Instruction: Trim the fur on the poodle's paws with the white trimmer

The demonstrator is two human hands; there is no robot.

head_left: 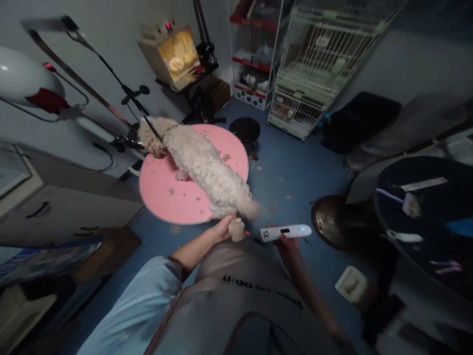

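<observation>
Room: dim grooming space with a blue floor [295,167], grey walls and a white wire cage [318,64] at the far side.
Work surface: round pink grooming table [166,192], strewn with clipped tufts of fur.
Animal: small cream curly-coated dog [207,167] stood on the table, head toward the wall, rear toward the person; a black grooming arm and leash [136,98] ran to its neck, apparently to keep it in place.
Left hand: left hand [223,229] was closed around the dog's hind paw [237,229], lifted off the table edge and drawn toward the person, judged to steady and expose it; the forearm reached forward from a light blue sleeve [148,301].
Right hand: right hand [286,244] gripped a white handheld electric trimmer with a blue indicator light [286,231], held level, its working end pointing at the paw, just beside it but not touching.
Apron: grey apron [251,301] covered the person's front.
Nearby: dark round side table [424,217] to the right carried brushes and tools, too blurred to identify.
Background: lit yellow box [175,56] stood on a stand by the wall.
</observation>
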